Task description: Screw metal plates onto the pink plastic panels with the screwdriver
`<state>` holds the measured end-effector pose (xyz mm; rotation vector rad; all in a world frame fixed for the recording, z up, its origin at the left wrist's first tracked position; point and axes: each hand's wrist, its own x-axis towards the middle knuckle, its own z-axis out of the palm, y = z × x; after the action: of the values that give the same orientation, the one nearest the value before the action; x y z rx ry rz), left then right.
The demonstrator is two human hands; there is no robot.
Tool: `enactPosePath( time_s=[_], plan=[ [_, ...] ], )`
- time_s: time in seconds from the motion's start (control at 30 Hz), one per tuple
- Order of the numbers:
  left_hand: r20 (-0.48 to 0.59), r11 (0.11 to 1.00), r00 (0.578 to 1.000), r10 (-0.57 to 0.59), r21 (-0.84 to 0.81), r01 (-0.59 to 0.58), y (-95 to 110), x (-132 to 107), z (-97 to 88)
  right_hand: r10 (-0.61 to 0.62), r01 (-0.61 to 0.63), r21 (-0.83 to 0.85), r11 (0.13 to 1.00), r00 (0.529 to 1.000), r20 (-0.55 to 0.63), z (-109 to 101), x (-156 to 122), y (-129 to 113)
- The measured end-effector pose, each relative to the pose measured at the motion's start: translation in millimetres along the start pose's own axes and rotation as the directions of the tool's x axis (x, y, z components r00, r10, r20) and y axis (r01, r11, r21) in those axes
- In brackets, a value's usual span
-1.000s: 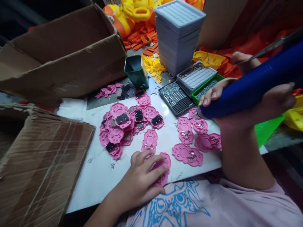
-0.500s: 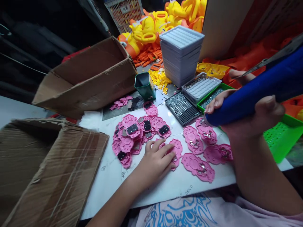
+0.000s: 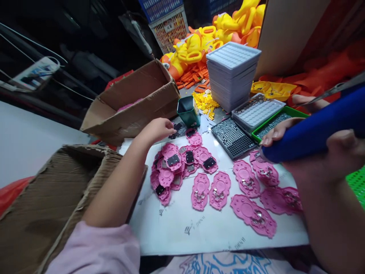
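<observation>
My left hand [image 3: 159, 129] is at the small dark flat pieces [image 3: 179, 130] beside the green cup. Its fingers are bent together, and whatever is between the fingertips is hidden. My right hand [image 3: 316, 148] is wrapped round a blue power screwdriver [image 3: 310, 127] with a metal lever along its top. The screwdriver's tip points down at a pink plastic plate [image 3: 264, 169] with shiny metal parts on it. Two similar pink plates [image 3: 219, 190] lie side by side in the middle, others to their right. Left of them is a heap of pink plates [image 3: 167, 177] bearing black squares.
Cardboard boxes [image 3: 134, 110] stand at the left. Behind the work sheet are a green cup [image 3: 188, 112], a black tray of screws [image 3: 234, 139], a green tray [image 3: 273, 123] and a tall stack of white trays [image 3: 232, 78]. Yellow and orange plastic parts [image 3: 196, 42] are piled at the back.
My left hand has left the pink plates in the middle and moved up and left to the dark pieces. My right hand still holds the screwdriver. The view has shifted leftward.
</observation>
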<state>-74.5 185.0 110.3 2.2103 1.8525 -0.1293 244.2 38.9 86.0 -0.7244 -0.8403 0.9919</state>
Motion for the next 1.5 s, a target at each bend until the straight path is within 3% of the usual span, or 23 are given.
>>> enactPosePath(
  time_s=[0.1, 0.23, 0.43, 0.6, 0.7, 0.8, 0.93, 1.0, 1.03, 1.1, 1.17, 1.27, 1.4, 1.5],
  plan=[
    [0.079, 0.999, 0.996, -0.035, -0.008, 0.036, -19, 36, 13.8, 0.011, -0.01, 0.022, 1.0, 0.999, -0.033, 2, 0, 1],
    [0.093, 0.997, 0.993, -0.077, 0.004, 0.077, -30, 56, 32.4, 0.002, -0.002, 0.027, 1.0, 1.0, -0.023, 2, -2, 4],
    [0.081, 0.991, 0.989, -0.125, -0.047, 0.129, -33, 66, 40.5, -0.002, 0.002, 0.02, 1.0, 1.0, -0.014, 0, -1, 8],
    [-0.028, 0.966, 0.989, -0.149, -0.22, 0.139, -31, 57, 35.0, 0.004, -0.003, 0.019, 1.0, 0.999, -0.045, 1, 0, 8],
    [-0.095, 0.929, 0.985, -0.142, -0.357, 0.1, -26, 43, 21.0, -0.019, 0.019, -0.018, 1.0, 1.0, -0.012, 3, 1, 5],
    [-0.237, 0.873, 0.965, -0.113, -0.487, -0.017, -12, 15, 8.9, -0.053, 0.054, -0.032, 0.998, 0.999, 0.006, 5, 3, 2],
    [-0.371, 0.797, 0.928, -0.033, -0.57, -0.199, 22, -59, 19.6, -0.099, 0.098, -0.039, 0.994, 0.995, -0.016, 8, 3, 1],
    [-0.481, 0.76, 0.872, 0.093, -0.531, -0.374, 41, -103, 36.5, -0.102, 0.102, -0.05, 0.994, 0.995, -0.008, 10, 3, 0],
    [-0.459, 0.747, 0.869, 0.183, -0.51, -0.426, 50, -123, 46.2, -0.099, 0.099, -0.057, 0.993, 0.995, -0.007, 10, 2, -1],
    [-0.317, 0.703, 0.892, 0.322, -0.552, -0.449, 63, -151, 65.4, -0.084, 0.083, -0.074, 0.994, 0.996, -0.004, 12, 1, -1],
    [-0.201, 0.719, 0.929, 0.31, -0.59, -0.367, 71, -163, 81.8, -0.078, 0.078, -0.09, 0.993, 0.997, 0.003, 13, -1, -2],
    [-0.081, 0.761, 0.97, 0.228, -0.607, -0.23, 74, -160, 98.8, -0.086, 0.086, -0.1, 0.991, 0.996, 0.01, 14, -5, -1],
    [-0.069, 0.759, 0.97, 0.234, -0.611, -0.226, 76, -154, 109.8, -0.141, 0.14, -0.105, 0.985, 0.99, -0.005, 14, -9, 1],
    [-0.136, 0.767, 0.968, 0.212, -0.591, -0.251, 77, -157, 111.9, -0.149, 0.147, -0.103, 0.984, 0.989, -0.008, 14, -9, 2]
  ],
)
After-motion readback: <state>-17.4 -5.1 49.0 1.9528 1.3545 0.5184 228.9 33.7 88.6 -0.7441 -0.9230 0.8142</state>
